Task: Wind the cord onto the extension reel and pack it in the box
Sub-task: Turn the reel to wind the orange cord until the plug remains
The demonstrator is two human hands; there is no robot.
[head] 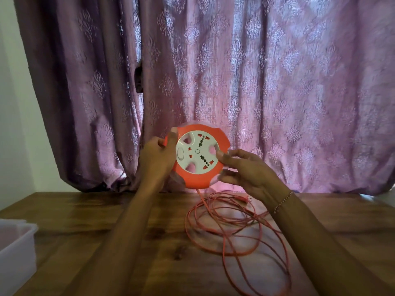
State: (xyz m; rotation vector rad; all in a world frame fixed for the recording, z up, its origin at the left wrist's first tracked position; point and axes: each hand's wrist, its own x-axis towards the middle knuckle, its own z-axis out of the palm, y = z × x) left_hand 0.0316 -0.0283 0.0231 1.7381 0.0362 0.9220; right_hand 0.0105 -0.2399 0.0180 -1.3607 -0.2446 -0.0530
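Note:
I hold the round orange extension reel (197, 155) upright above the table, its white socket face turned toward me. My left hand (157, 158) grips its left rim, thumb on the front. My right hand (245, 169) holds the right rim, thumb pressed on the white face. A thin orange cord (224, 229) drops from the reel's bottom and lies in loose loops on the wooden table (106, 231), below and right of the reel. Its plug (307, 199) rests at the far right of the loops. A translucent plastic box (15, 251) stands at the left edge.
A purple patterned curtain (256, 82) hangs right behind the table's far edge. A pale wall (15, 124) is at the left. My right wrist carries a thin bracelet (283, 201).

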